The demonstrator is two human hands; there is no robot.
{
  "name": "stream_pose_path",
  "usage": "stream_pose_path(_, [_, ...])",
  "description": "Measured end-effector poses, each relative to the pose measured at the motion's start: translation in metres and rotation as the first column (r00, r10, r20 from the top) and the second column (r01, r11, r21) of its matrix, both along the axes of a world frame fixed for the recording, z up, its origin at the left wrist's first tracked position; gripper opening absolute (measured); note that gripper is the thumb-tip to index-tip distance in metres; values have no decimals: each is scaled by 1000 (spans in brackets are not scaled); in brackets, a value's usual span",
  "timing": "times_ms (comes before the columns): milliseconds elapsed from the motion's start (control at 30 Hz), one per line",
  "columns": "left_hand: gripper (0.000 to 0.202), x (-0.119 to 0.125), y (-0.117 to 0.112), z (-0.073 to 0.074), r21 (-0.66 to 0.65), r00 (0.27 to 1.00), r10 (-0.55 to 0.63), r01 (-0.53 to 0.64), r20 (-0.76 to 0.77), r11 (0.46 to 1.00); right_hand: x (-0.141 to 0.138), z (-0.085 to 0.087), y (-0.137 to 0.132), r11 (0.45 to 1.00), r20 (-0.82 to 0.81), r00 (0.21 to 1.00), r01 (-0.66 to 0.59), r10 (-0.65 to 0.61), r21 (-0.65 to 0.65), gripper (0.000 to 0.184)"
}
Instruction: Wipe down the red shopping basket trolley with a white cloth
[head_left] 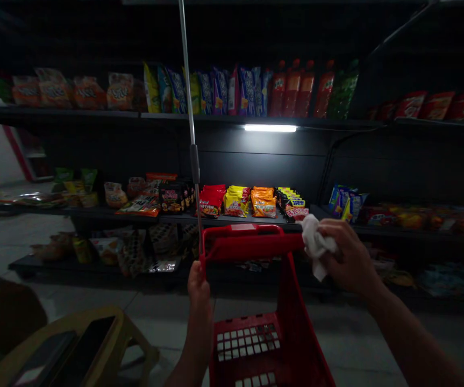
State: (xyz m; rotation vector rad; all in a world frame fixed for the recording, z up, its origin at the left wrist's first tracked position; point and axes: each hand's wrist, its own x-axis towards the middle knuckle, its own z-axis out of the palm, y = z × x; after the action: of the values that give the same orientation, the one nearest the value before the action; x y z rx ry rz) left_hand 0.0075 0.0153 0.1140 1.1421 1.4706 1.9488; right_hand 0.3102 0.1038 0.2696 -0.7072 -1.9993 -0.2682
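A red shopping basket (264, 328) on wheels stands in front of me, its pull handle (242, 236) raised. My left hand (198, 290) grips the left end of that handle, fingers closed round it. My right hand (347, 255) is closed on a crumpled white cloth (313, 242) pressed against the handle's right end. A thin metal pole (190, 118) rises from near my left hand to the top of the view.
Dark store shelves (232, 219) run across the back, stocked with snack bags, instant noodle packs (235, 201) and bottles (296, 88). A lit strip lamp (270, 128) sits under the upper shelf. A yellowish stool (94, 344) carrying dark flat items stands at lower left on a pale tiled floor.
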Motion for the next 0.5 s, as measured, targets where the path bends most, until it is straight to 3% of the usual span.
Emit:
stream_pose_path(133, [61, 17, -73, -5, -25, 967, -177, 185, 185, 982, 26, -63, -56, 977, 73, 985, -140, 154, -163, 44])
stream_pose_path(267, [76, 24, -104, -21, -142, 956, -197, 231, 217, 963, 24, -107, -90, 878, 117, 951, -212, 286, -429, 44])
stream_pose_path(367, [78, 25, -105, -41, -235, 969, -137, 185, 207, 954, 0, -119, -98, 811, 213, 927, -139, 308, -568, 43])
stream_pose_path(500, [70, 21, -110, -59, -353, 992, -38, -7, -120, 935, -43, -120, -74, 797, 386, 842, -81, 376, -599, 44])
